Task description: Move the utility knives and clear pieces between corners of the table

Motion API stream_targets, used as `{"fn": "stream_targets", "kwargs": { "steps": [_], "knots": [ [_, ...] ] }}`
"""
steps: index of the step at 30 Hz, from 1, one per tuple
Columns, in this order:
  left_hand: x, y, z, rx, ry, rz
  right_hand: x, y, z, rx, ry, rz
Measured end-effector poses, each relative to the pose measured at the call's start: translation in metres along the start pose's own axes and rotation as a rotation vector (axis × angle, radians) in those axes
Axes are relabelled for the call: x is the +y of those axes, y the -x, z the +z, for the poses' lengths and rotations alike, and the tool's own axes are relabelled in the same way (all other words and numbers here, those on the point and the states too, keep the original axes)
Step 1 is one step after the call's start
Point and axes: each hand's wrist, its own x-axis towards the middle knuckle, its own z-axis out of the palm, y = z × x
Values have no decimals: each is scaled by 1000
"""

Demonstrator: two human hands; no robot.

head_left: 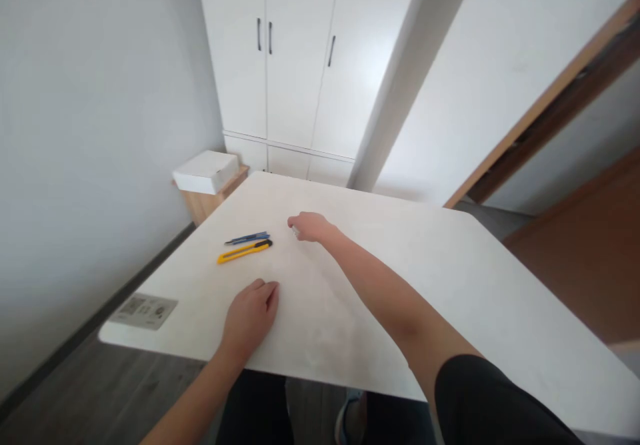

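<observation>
While the left hand [250, 315] rests flat on the table [450, 278], the right hand [309, 226] closes on a small pale object [295, 232] — seemingly mid-pickup — so lifting calls for a firmer pinch.

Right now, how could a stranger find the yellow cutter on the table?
Look at the white table, left half, beyond the flat left hand. Two slim tools lie side by side; the utility knife is the nearer, yellow with black tip, unlike the blue pen.
</observation>
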Motion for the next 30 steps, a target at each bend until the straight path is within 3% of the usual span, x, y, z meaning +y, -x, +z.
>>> {"fn": "stream_targets", "kwargs": {
  "steps": [4,8,10,12,15,18,25,30],
  "knots": [
    [-7,-2,5,11,-52,24,79,137,38,-6,-57,233],
    [-6,-2,4,10,-99,29,183,277,67,-48,-130,552],
    [-5,-1,3,2,-119,23,232,330,75,-103,-133,681],
    [-5,-1,4,1,-140,6,272,366,80,-137,-166,816],
    [-10,-2,9,-1,-166,-8,309,390,84,-167,-269,942],
    [-14,-3,13,-7,-172,-23,327,388,87,-160,-273,948],
    [-16,-5,10,-50,-144,-71,346,368,96,-224,-230,942],
    [-15,-5,9,-39,-117,-74,351,368,109,-205,-341,971]
  ]
}}
